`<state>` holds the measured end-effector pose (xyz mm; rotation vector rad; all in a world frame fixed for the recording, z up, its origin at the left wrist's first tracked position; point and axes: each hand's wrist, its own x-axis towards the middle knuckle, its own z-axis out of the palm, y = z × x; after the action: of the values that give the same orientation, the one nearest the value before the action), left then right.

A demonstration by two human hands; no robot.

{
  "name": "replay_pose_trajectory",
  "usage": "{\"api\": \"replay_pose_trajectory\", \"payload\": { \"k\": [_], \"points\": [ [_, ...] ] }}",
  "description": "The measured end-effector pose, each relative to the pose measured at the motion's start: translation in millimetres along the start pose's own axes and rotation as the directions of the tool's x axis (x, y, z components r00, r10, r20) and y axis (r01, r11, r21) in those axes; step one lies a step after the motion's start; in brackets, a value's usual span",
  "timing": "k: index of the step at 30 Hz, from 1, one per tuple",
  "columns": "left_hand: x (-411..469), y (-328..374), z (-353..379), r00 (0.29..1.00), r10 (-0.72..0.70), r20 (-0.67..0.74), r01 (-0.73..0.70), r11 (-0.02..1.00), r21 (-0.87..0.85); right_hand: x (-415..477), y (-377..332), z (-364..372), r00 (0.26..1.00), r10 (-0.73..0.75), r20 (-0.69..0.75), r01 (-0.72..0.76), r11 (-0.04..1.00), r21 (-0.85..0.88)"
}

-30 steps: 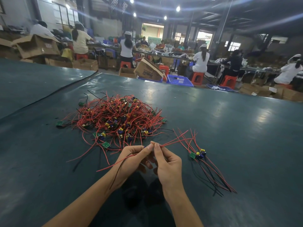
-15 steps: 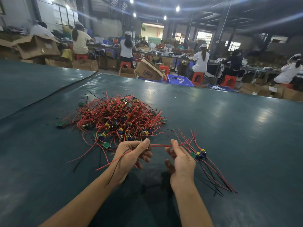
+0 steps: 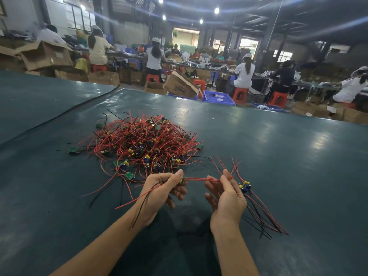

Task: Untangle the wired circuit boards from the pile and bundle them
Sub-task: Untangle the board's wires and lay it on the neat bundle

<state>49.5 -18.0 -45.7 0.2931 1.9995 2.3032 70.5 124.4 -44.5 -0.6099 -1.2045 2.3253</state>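
Head view: a broad dark-teal surface (image 3: 288,176), glossy under ceiling-lamp glare, carries the pile (image 3: 143,144) of red-wired circuit boards ahead and a small bundle (image 3: 258,212) lying just beside the right hand (image 3: 227,198). The left hand (image 3: 159,194) pinches one circuit board (image 3: 181,179) between thumb and fingers. The right hand's fingers pinch its red leads (image 3: 199,179), stretched between both hands. Beyond the far edge stand cardboard boxes (image 3: 45,55), a blue crate (image 3: 218,97), red stools (image 3: 240,94) and seated workers (image 3: 244,73) at long benches.
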Motion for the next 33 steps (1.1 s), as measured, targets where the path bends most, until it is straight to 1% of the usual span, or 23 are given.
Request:
{"api": "replay_pose_trajectory", "payload": {
  "k": [5,8,10,12,14,16,21,23,25,27,29,30,33],
  "points": [
    [0,1,-2,1.000,0.004,0.009,-0.004,1.000,-0.011,1,0,-2,0.999,-0.038,-0.019,0.039,0.999,0.025],
    [-1,1,0,1.000,-0.007,-0.026,0.005,0.999,-0.046,0,-3,-2,0.998,-0.058,0.012,0.059,0.998,-0.006],
    [0,1,1,0.998,-0.019,-0.055,0.015,0.997,-0.079,-2,-5,-1,0.998,-0.047,0.049,0.048,0.998,-0.026],
    [0,1,2,0.997,-0.030,-0.067,0.023,0.994,-0.103,-8,-4,1,0.995,-0.023,0.097,0.031,0.996,-0.080],
    [0,1,3,0.997,-0.037,-0.071,0.029,0.994,-0.109,-14,1,6,0.991,0.000,0.130,0.023,0.984,-0.177],
    [0,0,3,0.996,-0.036,-0.080,0.028,0.994,-0.106,-19,7,11,0.991,0.047,0.129,-0.017,0.975,-0.220],
    [2,-1,1,0.990,-0.012,-0.143,-0.004,0.994,-0.109,-23,13,15,0.976,0.196,0.098,-0.186,0.977,-0.103],
    [2,-1,1,0.988,-0.005,-0.154,-0.013,0.994,-0.112,-22,14,13,0.965,0.225,0.137,-0.206,0.969,-0.138],
    [2,-2,1,0.991,-0.008,-0.137,-0.006,0.995,-0.100,-23,16,14,0.949,0.225,0.223,-0.170,0.956,-0.238],
    [2,-3,3,0.996,-0.008,-0.090,0.004,0.999,-0.039,-27,20,17,0.942,0.164,0.293,-0.077,0.955,-0.288],
    [2,-5,5,0.999,0.001,-0.049,0.000,1.000,0.022,-31,22,20,0.956,0.089,0.278,-0.001,0.953,-0.302],
    [2,-5,5,0.999,0.008,-0.039,-0.006,0.999,0.045,-31,22,20,0.964,0.073,0.258,0.010,0.951,-0.308],
    [-1,-4,6,1.000,0.021,-0.023,-0.019,0.996,0.082,-26,21,18,0.981,0.072,0.178,-0.017,0.955,-0.295]
  ]
}}
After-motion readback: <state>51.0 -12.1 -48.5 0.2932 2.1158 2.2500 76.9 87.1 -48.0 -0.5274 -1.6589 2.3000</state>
